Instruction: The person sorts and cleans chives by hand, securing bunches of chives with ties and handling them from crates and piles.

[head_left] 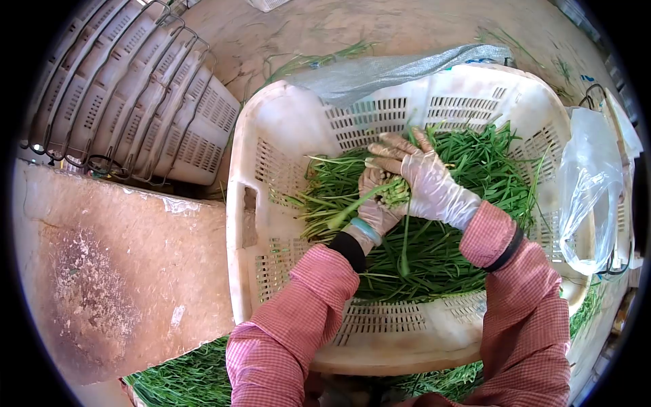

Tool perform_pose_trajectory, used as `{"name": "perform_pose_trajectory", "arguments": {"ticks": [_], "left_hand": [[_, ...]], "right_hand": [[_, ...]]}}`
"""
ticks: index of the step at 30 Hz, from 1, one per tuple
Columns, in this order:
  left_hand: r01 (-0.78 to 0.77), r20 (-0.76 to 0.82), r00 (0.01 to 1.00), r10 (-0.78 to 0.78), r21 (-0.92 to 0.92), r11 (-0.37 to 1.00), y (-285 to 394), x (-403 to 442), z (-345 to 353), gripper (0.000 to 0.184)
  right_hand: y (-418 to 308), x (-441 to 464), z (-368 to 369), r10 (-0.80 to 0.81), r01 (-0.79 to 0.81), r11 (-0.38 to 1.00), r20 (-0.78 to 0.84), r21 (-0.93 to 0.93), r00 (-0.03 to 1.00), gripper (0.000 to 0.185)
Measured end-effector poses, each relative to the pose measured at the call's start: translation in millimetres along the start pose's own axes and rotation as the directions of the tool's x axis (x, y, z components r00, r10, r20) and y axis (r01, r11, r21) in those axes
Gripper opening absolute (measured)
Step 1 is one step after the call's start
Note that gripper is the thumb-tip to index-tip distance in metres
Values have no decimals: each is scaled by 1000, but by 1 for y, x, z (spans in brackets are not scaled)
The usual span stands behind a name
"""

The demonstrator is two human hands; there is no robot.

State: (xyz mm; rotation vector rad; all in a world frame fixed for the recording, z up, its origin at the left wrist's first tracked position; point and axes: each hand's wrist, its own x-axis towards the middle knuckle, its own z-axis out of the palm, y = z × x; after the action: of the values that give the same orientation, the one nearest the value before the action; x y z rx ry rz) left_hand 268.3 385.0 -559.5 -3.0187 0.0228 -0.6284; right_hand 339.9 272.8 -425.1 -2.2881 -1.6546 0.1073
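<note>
My left hand (378,207), in a thin clear glove, is closed around a bunch of green stalks (395,194), with the pale cut ends facing up towards me. One longer stalk (346,214) sticks out to the left across that hand. My right hand (430,180), gloved the same way, lies against the right side of the bunch with its fingers stretched out and slightly apart. Both hands are inside a white plastic basket (271,108), above a heap of long, narrow-leaved greens (434,254). The palm side of my right hand is hidden.
Stacked white crates with wire handles (200,129) stand at the upper left, behind a worn board (115,264). A silvery plastic sheet (380,71) drapes the basket's far rim. A clear plastic bag (590,190) hangs at its right. More greens (186,376) lie below.
</note>
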Motion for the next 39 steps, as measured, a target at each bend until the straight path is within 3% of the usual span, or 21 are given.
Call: {"name": "perform_pose_trajectory", "arguments": {"ticks": [1,4,5,6,8,10,11,14,17,19,20,21,24,27,29,30,31,33,34,38,39], "left_hand": [[-112,-66,985,162,473,874,-3,0,-4,33],[-126,7,982,187,768,628,-9,2,-20,45],[-111,168,983,72,238,965,-7,5,-30,61],[157,322,946,-46,-329,931,-5,9,-40,79],[194,760,650,-1,-165,967,-16,0,-8,108],[280,937,350,6,-110,954,-27,-33,19,116],[300,932,362,15,-131,945,-26,-45,14,115],[291,941,337,16,-121,949,-30,-33,-14,114],[343,936,345,-74,-52,938,-55,-8,-60,107],[731,799,595,-80,-498,467,-88,-12,-88,81],[735,728,670,-148,-678,-6,-92,-3,-115,73],[709,706,666,-238,-699,-91,-102,7,-145,75],[171,359,890,-280,-833,-526,-84,13,-249,62],[-89,-86,995,-47,-994,-59,-29,9,-331,90],[-172,-130,980,152,-936,306,26,-9,-381,129],[-184,-167,978,127,-973,140,58,-18,-386,139],[-332,-319,943,99,-926,181,81,-27,-377,136],[-47,-78,996,40,-860,-507,117,-51,-398,91],[48,67,998,15,-533,-845,129,-58,-407,63],[-161,-1,933,-359,-894,-417,105,-100,-423,49],[-282,32,849,-527,-817,-504,96,-112,-415,43]], "right_hand": [[0,0,9,-36,49,994,-141,95,989,62],[-2,-8,20,40,21,942,-174,335,984,52],[-3,-10,25,74,26,943,-286,332,955,48],[-3,-12,24,96,9,950,-318,313,943,49],[-4,-13,-2,251,-88,875,-292,476,923,43],[-10,-20,-57,385,36,157,-95,987,918,36],[-13,-24,-84,443,114,-242,5,964,896,33],[-19,-57,-185,619,-21,690,-575,723,535,34],[4,-122,-293,445,-2,885,-847,465,291,26],[-27,-156,-330,269,33,961,-954,276,128,25],[-49,-168,-341,195,59,978,-978,199,76,25],[-74,-177,-349,145,101,984,-988,150,53,25],[-144,-179,-342,228,235,931,-947,280,225,25],[-194,-166,-294,515,-114,737,-445,666,732,26],[-208,-155,-282,614,-251,692,-368,677,699,26],[-221,-154,-281,600,-170,636,-344,753,722,29],[-238,-152,-281,590,-150,637,-353,756,726,31],[-280,-146,-298,582,-223,624,-255,749,772,41],[-295,-137,-303,560,-204,634,-261,746,786,41],[-381,-87,-318,502,-397,715,-28,575,865,75],[-392,-67,-299,299,-215,797,-58,564,953,89]]}}
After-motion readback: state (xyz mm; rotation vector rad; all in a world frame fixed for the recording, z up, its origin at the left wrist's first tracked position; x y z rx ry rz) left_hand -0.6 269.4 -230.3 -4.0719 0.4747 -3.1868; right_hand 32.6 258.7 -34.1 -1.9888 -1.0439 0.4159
